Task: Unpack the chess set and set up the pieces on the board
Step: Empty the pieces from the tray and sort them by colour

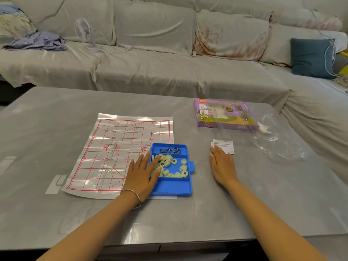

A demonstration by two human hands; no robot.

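Grey worktop (56,113) under a clear cover; cloth-draped sofa (150,63) behind it, with a small fan (83,31) and a blue cushion (310,57) on it.

- Xiangqi board sheet (120,140): plastic, red grid, lying flat left of centre. A clear lid (116,161) lies on it.
- Blue tray (169,193): sits over the sheet's near right corner and has three compartments. The far one holds metal ring puzzles (169,150); the middle one holds the pale round pieces (183,167), heaped loosely.
- Left hand (143,174): palm down across the tray's left wall. Fingers (154,162) straight and slightly spread, with those on the right lying on the pieces in the middle compartment. Bracelet (131,196) at the wrist.
- Right hand (223,166): flat on the worktop, right of the tray and apart from it. Fingers straight and close together, tips at the near edge of a white paper slip (226,144).
- Purple xiangqi box (203,113): far right, with a clear plastic bag (282,146) to its right.
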